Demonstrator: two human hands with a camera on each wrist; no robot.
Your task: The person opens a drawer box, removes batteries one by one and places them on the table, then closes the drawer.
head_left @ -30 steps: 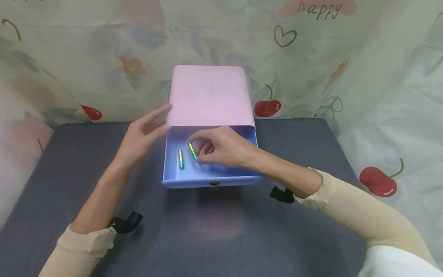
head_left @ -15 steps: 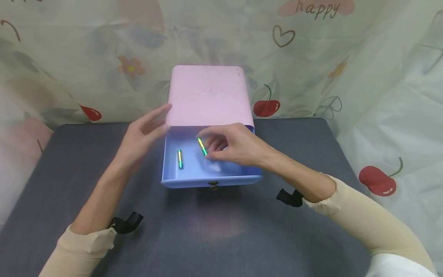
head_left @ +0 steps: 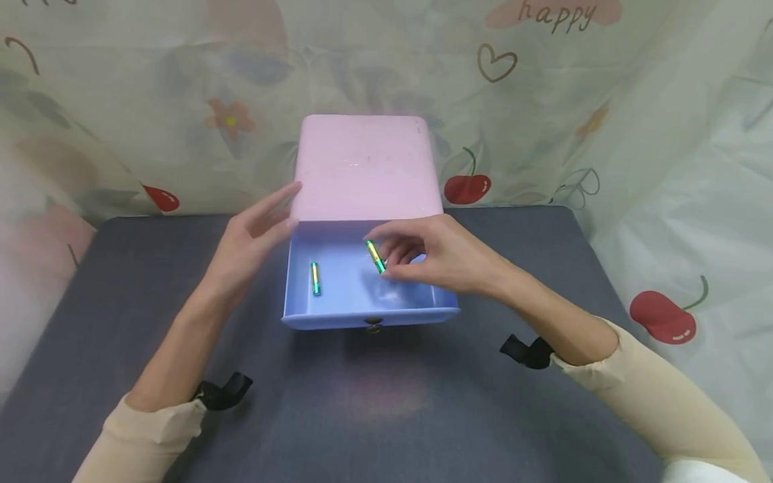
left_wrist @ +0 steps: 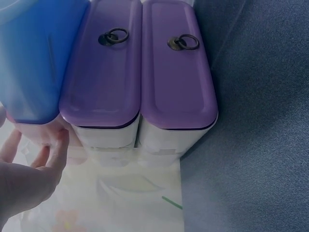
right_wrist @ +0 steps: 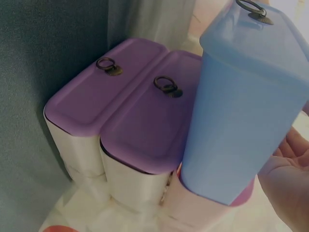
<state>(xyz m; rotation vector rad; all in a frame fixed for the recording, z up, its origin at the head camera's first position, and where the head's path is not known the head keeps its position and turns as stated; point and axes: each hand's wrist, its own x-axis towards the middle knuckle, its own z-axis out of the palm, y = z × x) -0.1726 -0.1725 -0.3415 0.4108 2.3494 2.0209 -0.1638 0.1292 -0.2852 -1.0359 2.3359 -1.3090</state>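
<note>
A green-and-gold battery (head_left: 376, 256) is pinched between the thumb and index finger of my right hand (head_left: 449, 255), over the pulled-out blue drawer (head_left: 344, 298). Toward the drawer's left side lies a second, similar battery (head_left: 316, 279). My left hand (head_left: 244, 245) rests its extended fingers and thumb against the left side of the pink drawer cabinet (head_left: 368, 168). The left wrist view has that hand (left_wrist: 34, 179) beside the cabinet, below the blue drawer. In the right wrist view the drawer (right_wrist: 241, 111) hides most of the right hand (right_wrist: 289, 179) and the batteries.
Two shut purple drawers (left_wrist: 104, 72) with ring pulls sit under the blue one. The cabinet stands on a dark grey tabletop (head_left: 374, 416), near its back edge. Behind hangs a patterned curtain (head_left: 374, 60), which also runs along both sides.
My right hand has moved to the right with the battery, from beside the other battery to above the drawer's middle. The left hand, cabinet and lying battery have stayed put.
</note>
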